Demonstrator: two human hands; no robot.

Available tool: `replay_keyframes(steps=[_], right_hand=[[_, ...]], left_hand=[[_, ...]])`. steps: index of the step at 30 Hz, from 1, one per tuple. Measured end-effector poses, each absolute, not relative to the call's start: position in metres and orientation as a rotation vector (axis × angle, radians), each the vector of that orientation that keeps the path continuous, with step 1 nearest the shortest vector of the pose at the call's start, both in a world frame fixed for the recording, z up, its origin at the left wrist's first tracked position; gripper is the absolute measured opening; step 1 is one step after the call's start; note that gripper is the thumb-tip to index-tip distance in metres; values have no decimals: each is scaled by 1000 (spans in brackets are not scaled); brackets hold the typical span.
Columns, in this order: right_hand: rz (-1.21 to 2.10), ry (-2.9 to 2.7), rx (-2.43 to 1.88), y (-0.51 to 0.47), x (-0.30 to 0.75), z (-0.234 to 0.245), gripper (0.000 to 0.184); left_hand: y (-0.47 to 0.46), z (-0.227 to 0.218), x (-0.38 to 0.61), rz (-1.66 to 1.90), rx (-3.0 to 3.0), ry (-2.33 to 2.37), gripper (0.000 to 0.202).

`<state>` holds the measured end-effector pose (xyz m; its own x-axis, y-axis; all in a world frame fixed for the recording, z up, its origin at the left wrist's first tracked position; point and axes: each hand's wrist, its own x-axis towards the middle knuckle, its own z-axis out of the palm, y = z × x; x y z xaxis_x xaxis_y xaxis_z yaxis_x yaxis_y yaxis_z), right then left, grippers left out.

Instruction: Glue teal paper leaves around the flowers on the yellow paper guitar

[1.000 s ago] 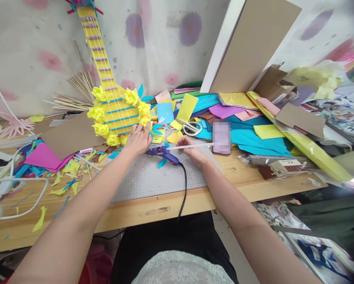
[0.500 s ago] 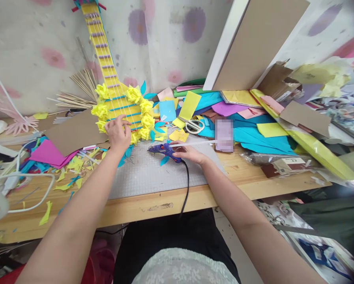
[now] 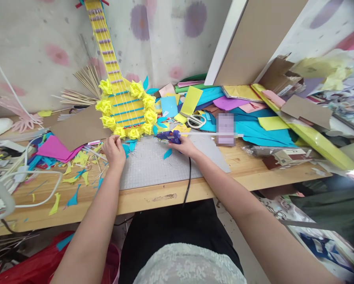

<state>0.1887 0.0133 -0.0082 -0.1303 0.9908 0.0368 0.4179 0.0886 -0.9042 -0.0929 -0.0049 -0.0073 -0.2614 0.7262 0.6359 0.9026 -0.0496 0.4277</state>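
Note:
A yellow paper guitar [image 3: 126, 104], edged with yellow paper flowers [image 3: 150, 116], leans upright against the wall at the back of the table. My left hand [image 3: 114, 152] is at its lower left edge beside the bottom flowers, fingers bent together; whatever they may pinch is hidden. In my right hand [image 3: 186, 146] is a blue glue gun [image 3: 168, 137], its nozzle pointing left toward the guitar's base. A long white glue stick [image 3: 206, 134] sticks out of its back. Blue paper leaves [image 3: 167, 154] lie on the grey cutting mat [image 3: 147, 171] below the gun.
Scissors [image 3: 196, 121] lie among coloured paper sheets [image 3: 259, 130] behind the mat. Paper scraps [image 3: 79, 157] and a brown board [image 3: 79, 128] cover the left side. The gun's black cord [image 3: 189, 181] hangs over the table's front edge. A large panel [image 3: 253, 43] leans at the back.
My left hand has come down from the guitar's strings to its lower left edge. The glue gun has risen slightly and its glue stick now lies more level. The view has shifted slightly.

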Motion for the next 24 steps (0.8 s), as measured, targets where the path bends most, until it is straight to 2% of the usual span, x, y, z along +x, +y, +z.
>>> replay_keyframes(steps=[8, 12, 19, 22, 24], right_hand=[[1031, -1418, -1438, 10, 206, -22, 35], [996, -1487, -1452, 8, 207, -23, 33], [937, -1557, -1446, 5, 204, -18, 29], [929, -1555, -1465, 5, 204, -17, 30], [929, -1552, -1477, 4, 204, -17, 31]], left_hand=[[-14, -5, -114, -1253, -1808, -2191, 29], [-16, -7, -127, -1032, -1908, -2184, 30], [-20, -10, -119, -725, -2129, -2187, 50], [-21, -8, -119, -809, -2097, -2222, 48], [-19, -9, -122, -1001, -2074, -2247, 43]])
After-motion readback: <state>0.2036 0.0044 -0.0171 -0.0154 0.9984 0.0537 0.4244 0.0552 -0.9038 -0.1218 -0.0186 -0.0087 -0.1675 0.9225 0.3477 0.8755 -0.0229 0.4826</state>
